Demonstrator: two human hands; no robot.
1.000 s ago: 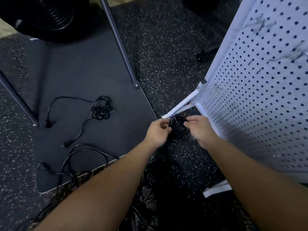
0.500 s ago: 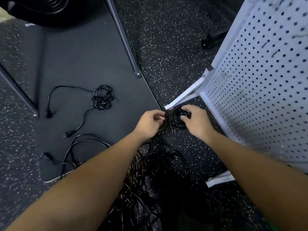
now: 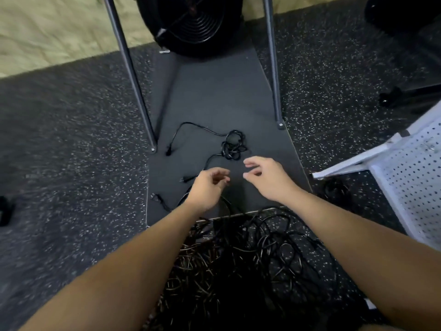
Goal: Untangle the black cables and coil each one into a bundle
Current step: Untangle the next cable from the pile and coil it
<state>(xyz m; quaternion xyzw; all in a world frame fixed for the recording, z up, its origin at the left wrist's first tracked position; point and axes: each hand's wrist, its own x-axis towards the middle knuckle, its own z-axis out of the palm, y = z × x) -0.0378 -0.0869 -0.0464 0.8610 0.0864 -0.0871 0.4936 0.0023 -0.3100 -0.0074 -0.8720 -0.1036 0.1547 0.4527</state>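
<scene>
A knotted black cable (image 3: pixel 232 145) lies on the dark mat (image 3: pixel 214 101), its two plug ends trailing left. My left hand (image 3: pixel 210 185) and my right hand (image 3: pixel 265 176) hover just below that knot, both with loosely curled fingers and nothing in them. A large tangled pile of black cables (image 3: pixel 250 259) covers the floor between my forearms. A coiled black bundle (image 3: pixel 336 188) lies on the speckled floor by the white pegboard's foot.
A white pegboard stand (image 3: pixel 415 173) stands at right. Two grey metal legs (image 3: pixel 133 75) (image 3: pixel 273 60) rise on either side of the mat. A black round fan (image 3: pixel 191 22) sits at the mat's far end. A black object (image 3: pixel 4 211) lies at far left.
Both hands let go of the coiled bundle beside the pegboard and moved left over the mat toward the knotted cable. The view swung left, and the bundle stays on the floor.
</scene>
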